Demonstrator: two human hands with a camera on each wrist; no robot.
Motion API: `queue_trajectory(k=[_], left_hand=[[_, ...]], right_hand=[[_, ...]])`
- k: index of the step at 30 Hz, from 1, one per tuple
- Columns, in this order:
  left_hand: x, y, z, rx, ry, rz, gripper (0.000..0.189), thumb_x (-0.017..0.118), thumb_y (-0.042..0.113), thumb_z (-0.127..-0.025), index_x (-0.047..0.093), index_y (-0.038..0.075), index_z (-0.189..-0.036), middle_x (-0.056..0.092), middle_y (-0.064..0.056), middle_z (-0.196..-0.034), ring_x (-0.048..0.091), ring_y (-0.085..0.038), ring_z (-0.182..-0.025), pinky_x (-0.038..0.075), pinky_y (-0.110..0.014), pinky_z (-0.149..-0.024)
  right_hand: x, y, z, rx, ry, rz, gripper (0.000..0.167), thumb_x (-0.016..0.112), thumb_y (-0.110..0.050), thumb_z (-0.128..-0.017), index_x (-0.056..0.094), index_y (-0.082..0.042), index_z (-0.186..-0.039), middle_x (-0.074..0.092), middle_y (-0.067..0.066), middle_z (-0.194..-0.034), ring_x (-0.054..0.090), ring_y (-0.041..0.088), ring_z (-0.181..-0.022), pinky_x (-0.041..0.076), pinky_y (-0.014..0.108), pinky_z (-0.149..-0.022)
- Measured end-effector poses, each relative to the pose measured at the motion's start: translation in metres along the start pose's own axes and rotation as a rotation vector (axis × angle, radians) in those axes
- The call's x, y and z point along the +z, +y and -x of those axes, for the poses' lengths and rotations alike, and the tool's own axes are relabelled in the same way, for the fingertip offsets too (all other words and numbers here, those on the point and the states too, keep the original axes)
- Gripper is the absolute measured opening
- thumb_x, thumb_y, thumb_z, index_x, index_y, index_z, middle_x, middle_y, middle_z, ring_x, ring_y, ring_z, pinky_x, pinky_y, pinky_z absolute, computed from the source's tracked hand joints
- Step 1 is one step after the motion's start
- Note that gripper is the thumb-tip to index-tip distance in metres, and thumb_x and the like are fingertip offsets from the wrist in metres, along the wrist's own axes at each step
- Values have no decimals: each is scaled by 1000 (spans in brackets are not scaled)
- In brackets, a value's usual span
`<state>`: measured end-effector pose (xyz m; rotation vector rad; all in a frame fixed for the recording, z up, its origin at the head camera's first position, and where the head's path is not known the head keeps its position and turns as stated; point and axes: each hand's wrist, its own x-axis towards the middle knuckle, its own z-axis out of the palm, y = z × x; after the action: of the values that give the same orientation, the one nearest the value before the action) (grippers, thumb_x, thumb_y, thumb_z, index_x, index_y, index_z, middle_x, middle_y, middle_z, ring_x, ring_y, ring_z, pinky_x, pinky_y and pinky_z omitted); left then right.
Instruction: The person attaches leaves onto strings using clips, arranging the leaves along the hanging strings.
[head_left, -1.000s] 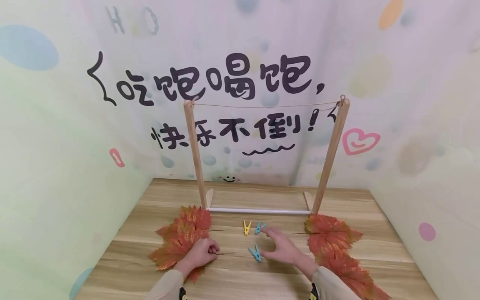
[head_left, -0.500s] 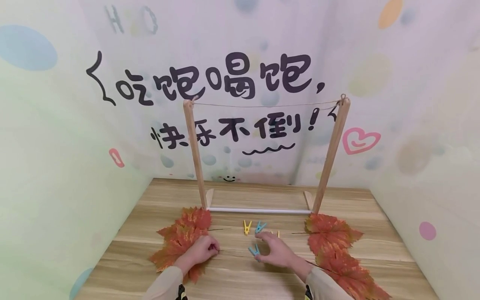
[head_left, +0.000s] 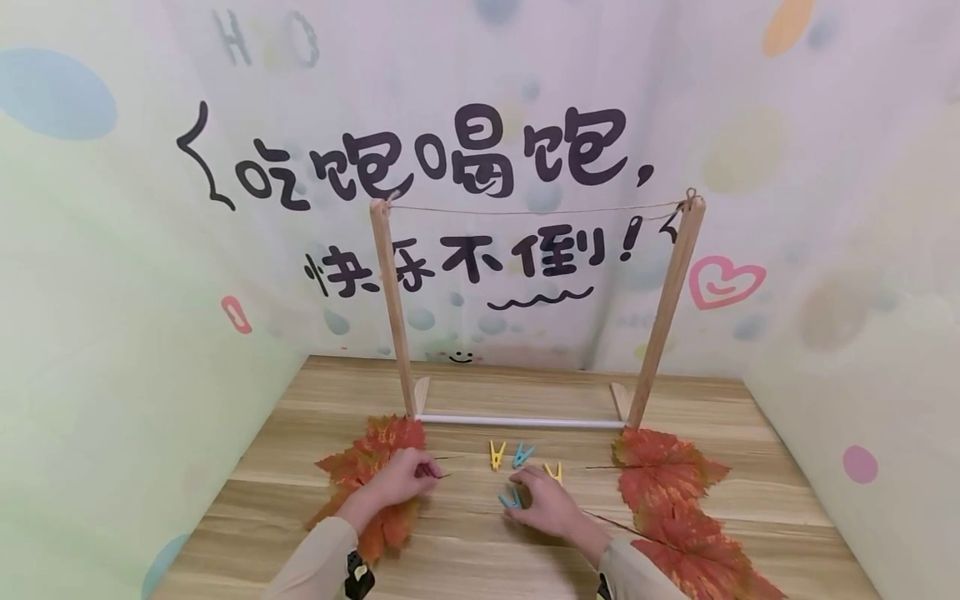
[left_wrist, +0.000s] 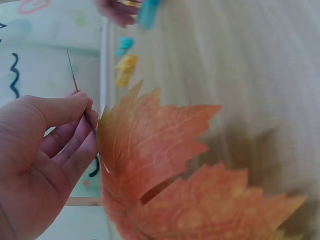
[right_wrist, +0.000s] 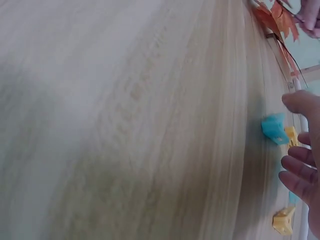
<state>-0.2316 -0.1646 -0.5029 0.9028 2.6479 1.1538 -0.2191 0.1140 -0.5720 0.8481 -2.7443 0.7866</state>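
Observation:
My left hand [head_left: 408, 477] pinches the thin dark stem [left_wrist: 74, 80] of a red-orange artificial leaf [left_wrist: 150, 150] between thumb and fingers. The leaf tilts up over the table in the left wrist view. Over the table's middle, my right hand [head_left: 547, 507] has its thumb and fingers spread around a blue clothespin [head_left: 510, 498]. In the right wrist view this blue clothespin shows between the thumb and the other fingers, with a gap on either side. A yellow clothespin [head_left: 553, 472] lies just beyond that hand. Another yellow clothespin [head_left: 497, 455] and a second blue clothespin [head_left: 522, 455] lie farther back.
Behind the clothespins stands a wooden frame [head_left: 395, 325] with a string [head_left: 480, 213] tied between its post tops and a white bar [head_left: 517, 422] along its base. More red leaves [head_left: 667, 471] lie at the right, their stems pointing inward. Other leaves [head_left: 393, 433] lie at left.
My left hand has risen and moved away from me, lifting the leaf by its stem. My right hand has shifted slightly left, closer around the near blue clothespin, uncovering a yellow one.

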Motion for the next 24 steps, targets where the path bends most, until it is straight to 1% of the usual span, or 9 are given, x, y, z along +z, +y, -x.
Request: queue_trajectory(k=[2, 4, 6, 9, 13, 16, 19, 24], left_hand=[[-3, 2, -2, 0, 12, 8, 3, 64, -4, -79, 65, -3, -81, 63, -2, -73, 55, -5, -68, 48, -20, -61], [-6, 4, -3, -4, 23, 18, 3, 64, -3, -80, 65, -5, -82, 63, -2, -73, 55, -5, -68, 48, -20, -61], [-10, 6, -4, -10, 32, 30, 3, 64, -3, -80, 65, -5, -82, 63, -2, -73, 55, -5, -68, 49, -20, -61], [-16, 10, -5, -9, 51, 22, 2, 65, -3, -79, 65, -3, -82, 62, -2, -74, 55, -7, -68, 49, -20, -62], [-23, 16, -6, 1, 98, 0, 4, 66, -2, -78, 66, -2, -81, 63, -3, -74, 57, -9, -68, 49, -21, -61], [-28, 20, -8, -17, 131, 14, 4, 67, -1, -78, 66, -3, -81, 63, -3, -73, 56, -9, -67, 49, -21, -60], [-33, 24, -10, -33, 150, 27, 4, 67, -1, -78, 65, -3, -81, 63, -3, -73, 55, -9, -67, 48, -21, -60], [-42, 29, -13, -38, 174, 42, 3, 63, -2, -80, 65, -1, -83, 63, -5, -75, 55, -10, -68, 49, -21, -62]], right_hand=[[4, 1, 0, 7, 30, 5, 44, 76, -29, -68, 64, -2, -101, 61, 7, -101, 57, 20, -91, 49, 32, -78], [7, 1, 0, 20, 46, -14, 39, 76, -27, -68, 65, -2, -96, 60, 5, -96, 56, 18, -86, 49, 29, -72], [10, 1, 0, 34, 51, -27, 35, 76, -25, -67, 65, -3, -91, 58, 2, -90, 53, 14, -79, 47, 25, -66], [14, 1, -1, 51, 47, -37, 29, 77, -25, -66, 65, -6, -85, 55, -1, -82, 47, 9, -73, 42, 21, -60], [17, -1, -3, 65, 49, -44, 25, 77, -21, -67, 65, -5, -82, 53, -3, -78, 46, 7, -70, 40, 19, -58], [16, -2, -3, 73, 48, -51, 22, 76, -16, -68, 66, -3, -82, 54, -1, -77, 47, 8, -69, 41, 19, -57], [15, -4, -3, 78, 38, -56, 19, 75, -12, -68, 66, -2, -83, 54, 0, -78, 49, 8, -68, 43, 20, -57], [11, -6, -2, 85, 8, -64, 19, 74, -12, -69, 66, -2, -83, 55, 0, -79, 51, 8, -69, 45, 20, -58]])
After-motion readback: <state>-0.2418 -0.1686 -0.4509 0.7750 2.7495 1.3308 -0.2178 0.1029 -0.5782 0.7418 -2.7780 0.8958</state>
